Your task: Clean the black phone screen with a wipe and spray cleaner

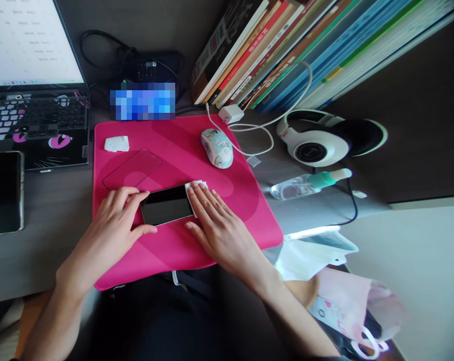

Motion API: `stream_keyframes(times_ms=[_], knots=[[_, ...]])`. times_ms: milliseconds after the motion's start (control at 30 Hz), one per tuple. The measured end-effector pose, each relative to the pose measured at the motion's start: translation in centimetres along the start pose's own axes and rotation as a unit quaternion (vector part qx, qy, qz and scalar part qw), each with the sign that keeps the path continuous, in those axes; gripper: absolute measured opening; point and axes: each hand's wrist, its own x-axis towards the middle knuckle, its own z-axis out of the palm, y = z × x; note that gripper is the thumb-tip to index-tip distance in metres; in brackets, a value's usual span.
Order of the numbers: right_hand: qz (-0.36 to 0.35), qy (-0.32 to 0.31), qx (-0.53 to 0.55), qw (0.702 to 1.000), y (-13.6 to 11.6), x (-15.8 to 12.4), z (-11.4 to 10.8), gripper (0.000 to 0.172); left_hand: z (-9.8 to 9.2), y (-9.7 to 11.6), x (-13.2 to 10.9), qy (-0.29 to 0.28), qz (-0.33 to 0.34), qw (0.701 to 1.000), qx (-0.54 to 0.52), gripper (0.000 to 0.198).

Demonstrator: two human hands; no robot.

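Observation:
A smartphone (165, 205) with a dark, glossy screen lies on the pink desk mat (211, 200). My left hand (116, 220) grips its left end, thumb along the near edge and fingers at the far edge. Over the phone's right end, my right hand (217, 223) is laid flat with fingers stretched out, pressing on a white wipe (189, 189) that mostly hides under it. Beyond my left hand is a clear screen protector (151, 154) with a thin dark border. A small folded white tissue (116, 144) rests near the mat's far left corner.
A patterned mouse (216, 148) and a white charger (231, 114) with its cable are at the mat's far side. On the right are headphones (317, 143), a spray bottle (296, 187) and bags (313, 250). A laptop (34, 125) and another phone (3, 193) stand left; books (272, 50) line the back.

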Motion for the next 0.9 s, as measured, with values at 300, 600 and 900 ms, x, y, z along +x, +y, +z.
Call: stream_keyframes(times_ms=[300, 600, 900], knots=[[-0.001, 0.012, 0.007, 1.0, 0.2, 0.7, 0.2, 0.081, 0.4, -0.3, 0.0, 0.001, 0.003, 1.0, 0.008, 0.07], [0.013, 0.023, 0.004, 1.0, -1.0, 1.8, 0.7, 0.073, 0.3, 0.0, 0.4, 0.009, 0.004, 1.0, 0.001, 0.07], [0.004, 0.02, 0.017, 1.0, -2.4, 2.9, 1.1, 0.068, 0.6, 0.0, 0.6, 0.024, -0.014, 0.999, -0.029, 0.105]])
